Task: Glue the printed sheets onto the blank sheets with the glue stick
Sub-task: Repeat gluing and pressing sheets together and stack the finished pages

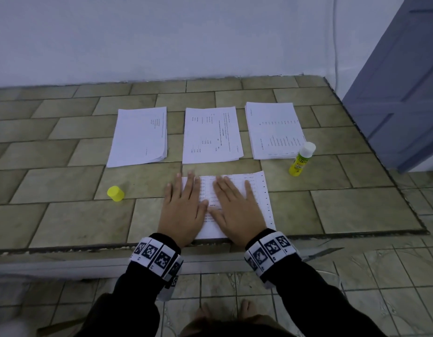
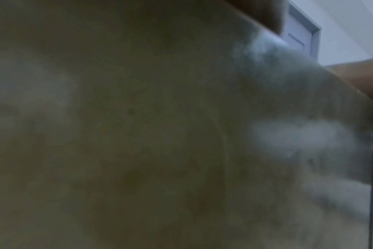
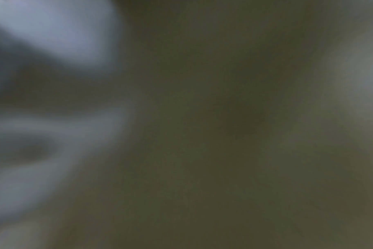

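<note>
Both hands, the left hand [image 1: 183, 210] and the right hand [image 1: 237, 210], lie flat with straight fingers on the printed sheet [image 1: 260, 190], and the glue stick [image 1: 301, 159] stands just behind its right corner.

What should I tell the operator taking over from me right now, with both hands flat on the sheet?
Left hand: flat, fingers straight, pressing the printed sheet at the near table edge.
Right hand: the same, beside it on that sheet.
Glue stick: upright, uncapped, by the right stack. Its yellow cap lies apart, to the left.
Middle stack and left stack sit further back.
Done: this sheet seems laid and is being smoothed down; whether a blank sheet lies beneath is hidden.
Left: probably the remaining sheets, then recap.
Wrist views are too blurred to help.
</note>
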`<state>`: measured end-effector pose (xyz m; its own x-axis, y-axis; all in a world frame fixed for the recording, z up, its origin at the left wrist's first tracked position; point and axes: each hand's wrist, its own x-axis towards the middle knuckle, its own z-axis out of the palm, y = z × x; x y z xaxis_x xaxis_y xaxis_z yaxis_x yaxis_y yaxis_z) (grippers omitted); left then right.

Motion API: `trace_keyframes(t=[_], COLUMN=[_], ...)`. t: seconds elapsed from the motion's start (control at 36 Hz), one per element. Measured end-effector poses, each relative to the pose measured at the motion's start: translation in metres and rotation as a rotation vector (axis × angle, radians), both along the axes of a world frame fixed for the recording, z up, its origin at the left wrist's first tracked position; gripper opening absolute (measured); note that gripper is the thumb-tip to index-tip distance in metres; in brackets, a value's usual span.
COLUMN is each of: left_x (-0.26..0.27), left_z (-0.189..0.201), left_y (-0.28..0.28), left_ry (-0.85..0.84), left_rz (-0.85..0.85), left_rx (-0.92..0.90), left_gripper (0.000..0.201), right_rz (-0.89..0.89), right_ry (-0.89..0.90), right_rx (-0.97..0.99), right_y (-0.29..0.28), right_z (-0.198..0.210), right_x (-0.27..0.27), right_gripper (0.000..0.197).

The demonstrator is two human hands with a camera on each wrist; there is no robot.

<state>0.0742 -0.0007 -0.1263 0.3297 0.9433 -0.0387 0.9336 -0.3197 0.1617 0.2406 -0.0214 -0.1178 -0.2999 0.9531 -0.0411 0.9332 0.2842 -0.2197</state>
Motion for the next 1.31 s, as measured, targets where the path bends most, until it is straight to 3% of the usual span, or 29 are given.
trace_keyframes(t=[0.19, 0.33, 0.42, 0.47, 0.61, 0.75, 0.86, 1.0, 1.11, 1.31], left_x=[0.000, -0.001, -0.001, 0.000, 0.000, 0.000, 0.001, 0.001, -0.001, -0.004], left_z=[0.001, 0.001, 0.004, 0.004, 0.008, 0.008, 0.007, 0.008, 0.007, 0.009], left_y=[0.000, -0.001, -0.002, -0.002, -0.003, -0.004, -0.005, -0.005, -0.006, -0.008], left_ry=[-0.004, -0.009, -0.001, -0.003, -0.015, 0.013, -0.011, -0.045, -0.097, -0.371], left_rz=[0.025, 0.022, 0.021, 0.017, 0.003, -0.013, -0.021, 0.005, 0.013, 0.068], left_rx=[-0.018, -0.020, -0.025, -0.031, -0.034, -0.039, -0.035, -0.028, -0.013, 0.021], left_gripper=[0.077, 0.078, 0.082, 0.086, 0.089, 0.091, 0.096, 0.100, 0.096, 0.098], right_rz=[-0.199, -0.211, -0.233, -0.297, -0.399, -0.224, -0.197, -0.140, -0.154, -0.205], right_ry=[-0.058, -0.051, 0.113, 0.275, 0.391, 0.182, -0.038, -0.246, -0.192, 0.068], right_rx=[-0.012, -0.061, -0.149, -0.108, -0.185, -0.227, -0.246, -0.130, -0.169, -0.197], right_y=[-0.001, -0.004, 0.001, 0.002, 0.004, 0.024, 0.036, 0.041, 0.047, 0.058], right_z=[-0.001, 0.006, 0.024, 0.037, 0.078, 0.086, 0.074, 0.067, 0.065, 0.092], right_x=[0.055, 0.069, 0.075, 0.079, 0.082, 0.069, 0.059, 0.059, 0.068, 0.081], right_gripper=[0.083, 0.085, 0.070, 0.055, 0.031, 0.028, 0.025, 0.033, 0.024, 0.015])
